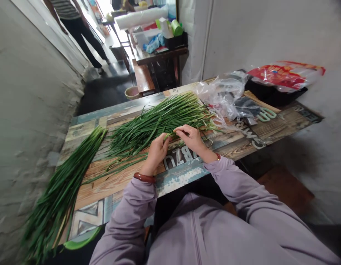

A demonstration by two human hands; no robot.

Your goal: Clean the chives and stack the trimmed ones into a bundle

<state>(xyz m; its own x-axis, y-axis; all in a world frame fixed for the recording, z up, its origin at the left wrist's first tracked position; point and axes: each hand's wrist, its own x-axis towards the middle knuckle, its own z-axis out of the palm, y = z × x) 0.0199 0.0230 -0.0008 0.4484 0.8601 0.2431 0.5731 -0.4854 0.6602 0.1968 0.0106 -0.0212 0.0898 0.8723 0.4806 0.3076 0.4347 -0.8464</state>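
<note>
Rough grey walls [27,92] flanked the patterned wooden table [283,125]; beyond stood a cluttered dark table [159,57] (daylight behind it).

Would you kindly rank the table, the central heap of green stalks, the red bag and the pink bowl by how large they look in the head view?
1. table
2. central heap of green stalks
3. red bag
4. pink bowl, though it sits farther from the camera, so its true size is unsure.

Green chives [159,123]; lilac sleeves [236,184]; reddish-brown bangle [144,178]; table [286,123] of brown and blue-grey planks, white lettering; red-printed bag [283,75].
</note>
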